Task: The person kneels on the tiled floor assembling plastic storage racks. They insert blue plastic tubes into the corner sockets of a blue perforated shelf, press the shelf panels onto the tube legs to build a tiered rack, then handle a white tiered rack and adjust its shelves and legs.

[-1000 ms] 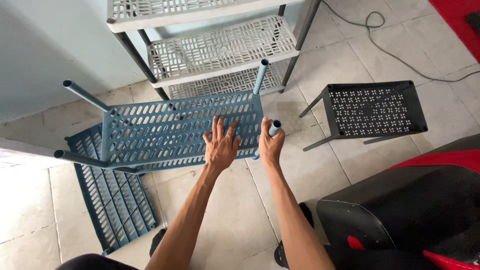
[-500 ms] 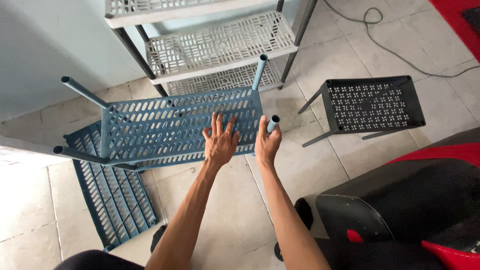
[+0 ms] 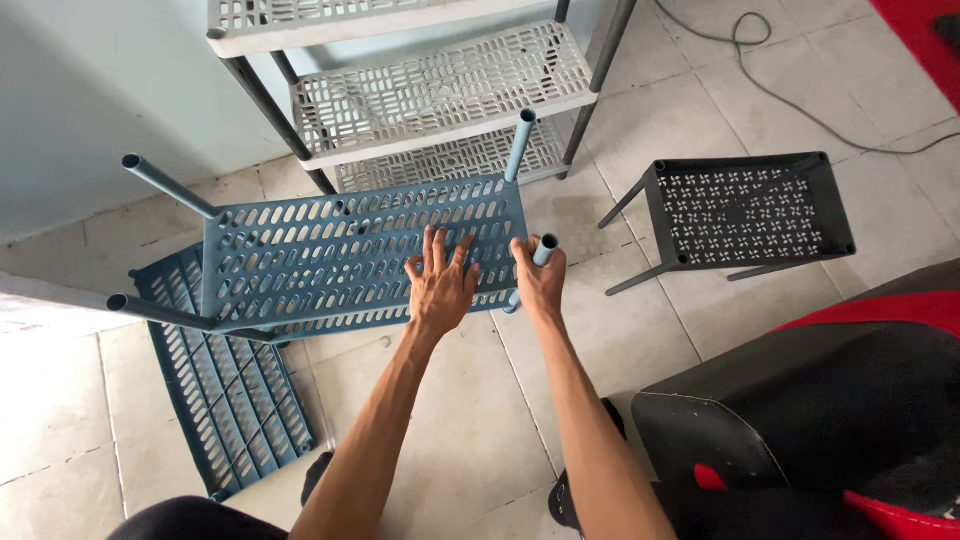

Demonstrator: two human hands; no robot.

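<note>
Pale floor tiles [image 3: 600,340] are seen all around, with a light wall at the top left. On the tiles, a blue shelf board [image 3: 340,255] full of little slots is held up on its side, close to the middle. Blue pipe legs stick out from its corners. The left hand [image 3: 440,285] is laid flat on the blue shelf board, with the fingers spread wide. The right hand [image 3: 540,280] is closed around a blue pipe leg [image 3: 543,252] at the near right corner of the board. Another blue shelf board [image 3: 230,400] is lying flat on the tiles at the lower left, partly under the first one. A grey rack [image 3: 430,85] with black posts is standing behind, by the wall. A small black stand [image 3: 745,210] with a holed top is seen to the right, apart from the hands. A black and red seat [image 3: 830,420] is at the bottom right. A grey cable [image 3: 800,100] is lying on the tiles at the top right.
</note>
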